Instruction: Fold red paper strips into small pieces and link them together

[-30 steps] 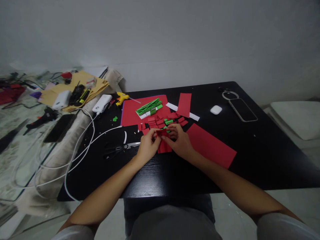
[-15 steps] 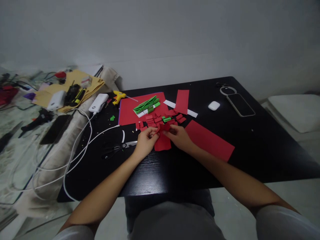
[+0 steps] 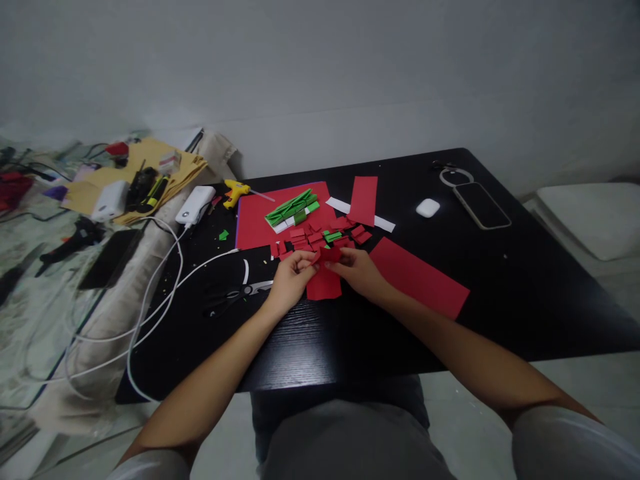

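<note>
A creased piece of red paper point(image 3: 324, 283) is held between my two hands over the front middle of the black table point(image 3: 300, 363). My left hand point(image 3: 291, 277) pinches its upper left side, and my right hand point(image 3: 361, 272) pinches the upper right. The paper's top part is folded up, while its lower part hangs toward me. Just beyond my fingers lie several small folded red paper pieces point(image 3: 299, 235) with a small green one point(image 3: 332, 237) among them. A bundle of folded green paper strips point(image 3: 293, 208) rests behind on a large red sheet point(image 3: 250, 223).
Scissors point(image 3: 245, 291) lie left of my left hand. A red sheet point(image 3: 420, 277) is by my right forearm, another red piece point(image 3: 363, 200) farther back. A yellow glue gun point(image 3: 235, 192), white power bank point(image 3: 196, 205) with cable, white case point(image 3: 428, 208) and phone point(image 3: 483, 205) are around.
Both hands keep their pinch on the red paper with almost no movement. The whole view has shifted very slightly.
</note>
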A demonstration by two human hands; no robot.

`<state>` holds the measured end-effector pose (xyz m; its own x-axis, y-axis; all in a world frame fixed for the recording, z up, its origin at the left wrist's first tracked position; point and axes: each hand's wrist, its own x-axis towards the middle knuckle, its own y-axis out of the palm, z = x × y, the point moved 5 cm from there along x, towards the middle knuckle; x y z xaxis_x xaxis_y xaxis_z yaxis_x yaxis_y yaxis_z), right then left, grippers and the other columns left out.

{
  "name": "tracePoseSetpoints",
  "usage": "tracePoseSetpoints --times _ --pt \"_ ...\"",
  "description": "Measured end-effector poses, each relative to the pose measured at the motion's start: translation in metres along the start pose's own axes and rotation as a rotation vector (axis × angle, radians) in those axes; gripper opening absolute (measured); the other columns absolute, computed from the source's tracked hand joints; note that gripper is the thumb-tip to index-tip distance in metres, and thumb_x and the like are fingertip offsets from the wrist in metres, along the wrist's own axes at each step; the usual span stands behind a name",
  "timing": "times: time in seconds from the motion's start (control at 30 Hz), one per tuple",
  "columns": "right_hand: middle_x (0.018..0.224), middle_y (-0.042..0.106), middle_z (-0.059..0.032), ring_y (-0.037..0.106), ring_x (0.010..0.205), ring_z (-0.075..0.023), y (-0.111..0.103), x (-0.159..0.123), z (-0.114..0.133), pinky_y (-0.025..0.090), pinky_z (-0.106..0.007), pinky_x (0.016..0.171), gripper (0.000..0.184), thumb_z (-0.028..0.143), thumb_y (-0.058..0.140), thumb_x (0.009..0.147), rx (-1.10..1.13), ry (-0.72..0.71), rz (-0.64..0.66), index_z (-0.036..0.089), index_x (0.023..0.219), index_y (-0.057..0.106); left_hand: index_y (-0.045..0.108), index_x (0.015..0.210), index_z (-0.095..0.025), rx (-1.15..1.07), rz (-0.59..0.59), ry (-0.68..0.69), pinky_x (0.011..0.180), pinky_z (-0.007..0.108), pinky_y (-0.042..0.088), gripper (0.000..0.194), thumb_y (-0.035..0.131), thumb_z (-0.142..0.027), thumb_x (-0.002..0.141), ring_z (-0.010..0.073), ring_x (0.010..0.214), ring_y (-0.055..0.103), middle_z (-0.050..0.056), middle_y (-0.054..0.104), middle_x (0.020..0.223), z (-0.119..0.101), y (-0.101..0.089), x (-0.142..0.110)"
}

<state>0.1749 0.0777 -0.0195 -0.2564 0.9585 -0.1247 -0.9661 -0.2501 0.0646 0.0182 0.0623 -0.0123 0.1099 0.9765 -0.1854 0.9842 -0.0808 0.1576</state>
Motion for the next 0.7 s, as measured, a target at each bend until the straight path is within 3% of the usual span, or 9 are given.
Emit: tracePoseSetpoints --times 0.27,0.7 --pt "0.084 0.077 -0.0039 0.071 0.08 -0.0201 -0.0019 0.0016 0.0047 0.055 -0.034 0.078 0.017 0.029 0.073 0.074 -0.087 -0.077 -0.045 0.016 0.085 0.074 0.066 0.083 -0.014 0.022 -0.021 0.071 0.051 0.017 0.034 0.024 0.079 -0.018 0.064 0.0069 0.052 0.049 -0.004 0.061 0.061 -0.0057 0.0032 -0.002" --pt "0.08 0.074 -0.0027 0.069 0.078 -0.0188 -0.0017 -0.0013 0.0044 0.054 -0.032 0.075 0.017 0.031 0.076 0.07 -0.031 -0.011 -0.074 0.017 0.08 0.073 0.066 0.087 -0.015 0.028 -0.025 0.069 0.051 0.018 0.034 0.025 0.078 -0.025 0.068 0.0073 0.05 0.049 -0.004 0.061 0.061 -0.0037 0.006 -0.0035"
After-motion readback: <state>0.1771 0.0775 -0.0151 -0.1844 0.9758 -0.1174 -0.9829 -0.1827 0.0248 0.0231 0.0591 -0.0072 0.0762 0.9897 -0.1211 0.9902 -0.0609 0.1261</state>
